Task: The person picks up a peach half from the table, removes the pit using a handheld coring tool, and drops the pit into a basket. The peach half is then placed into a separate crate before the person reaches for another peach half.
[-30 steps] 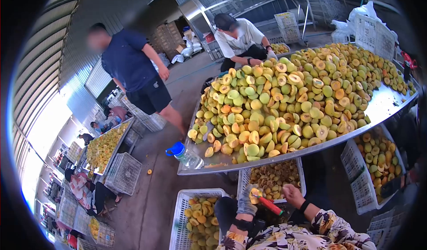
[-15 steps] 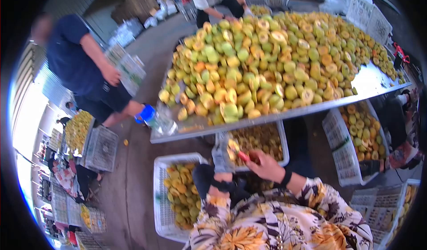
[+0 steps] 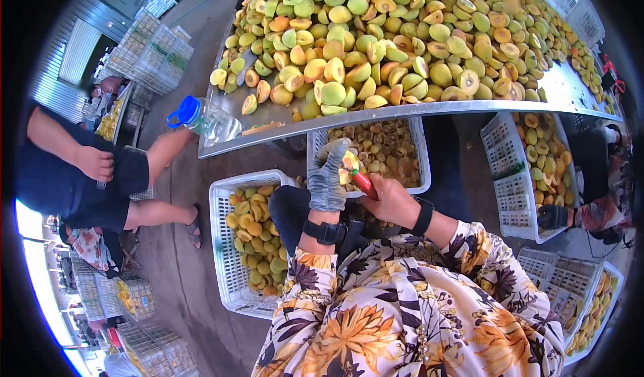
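Observation:
My left hand (image 3: 327, 176), in a grey knit glove, is closed around a yellow peach half (image 3: 347, 164). My bare right hand (image 3: 396, 204) grips a small pitting tool by its red handle (image 3: 364, 185). The tool's far end meets the fruit, and its exact shape is hidden there. Both hands are in front of the table's edge, over a white crate (image 3: 425, 169) of brownish pits and scraps. Left of my knees, another white crate (image 3: 225, 280) holds peach halves (image 3: 258, 243).
A large heap of halved peaches (image 3: 376, 48) covers much of the metal table (image 3: 295, 130). A blue-capped water bottle (image 3: 216, 122) lies at its left corner. A person in dark clothes (image 3: 74, 169) stands at left. Another crate (image 3: 510, 196) is at right, by a co-worker's gloved hand (image 3: 553, 217).
My view has tipped downward, so the table sits higher in the frame. The peach half and tool stay together in my hands. The person at left appears nearer the lower left.

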`<state>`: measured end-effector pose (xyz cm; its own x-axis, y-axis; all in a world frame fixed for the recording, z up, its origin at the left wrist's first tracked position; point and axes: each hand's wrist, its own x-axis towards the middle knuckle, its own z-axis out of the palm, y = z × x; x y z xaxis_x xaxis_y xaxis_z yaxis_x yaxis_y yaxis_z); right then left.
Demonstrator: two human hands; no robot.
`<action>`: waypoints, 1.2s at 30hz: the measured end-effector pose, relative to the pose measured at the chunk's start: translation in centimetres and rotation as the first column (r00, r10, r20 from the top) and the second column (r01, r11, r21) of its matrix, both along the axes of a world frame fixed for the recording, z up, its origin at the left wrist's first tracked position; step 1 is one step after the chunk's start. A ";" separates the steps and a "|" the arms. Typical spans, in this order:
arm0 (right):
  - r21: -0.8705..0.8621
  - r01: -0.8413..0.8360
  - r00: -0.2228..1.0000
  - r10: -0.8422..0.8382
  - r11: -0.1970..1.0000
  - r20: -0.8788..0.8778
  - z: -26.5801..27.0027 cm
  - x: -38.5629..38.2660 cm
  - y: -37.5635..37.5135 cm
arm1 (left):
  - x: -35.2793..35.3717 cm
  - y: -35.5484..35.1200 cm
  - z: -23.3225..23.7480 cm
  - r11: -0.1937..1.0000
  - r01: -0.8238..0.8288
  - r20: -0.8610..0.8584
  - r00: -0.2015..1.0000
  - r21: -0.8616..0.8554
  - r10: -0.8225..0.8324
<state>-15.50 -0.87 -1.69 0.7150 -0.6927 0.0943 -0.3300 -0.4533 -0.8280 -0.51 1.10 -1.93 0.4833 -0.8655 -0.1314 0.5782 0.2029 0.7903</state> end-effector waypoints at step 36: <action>0.005 0.033 0.999 -0.033 0.999 -0.001 -0.7 -0.6 2.5 | -0.6 -0.2 0.8 0.951 0.276 -0.276 0.933 0.141 -0.230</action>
<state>-16.11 1.59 -2.41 0.6921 -0.7162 0.0901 -0.3454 -0.4382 -0.8298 -1.13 0.86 -1.09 0.1817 -0.9069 -0.3801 0.7776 -0.1041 0.6200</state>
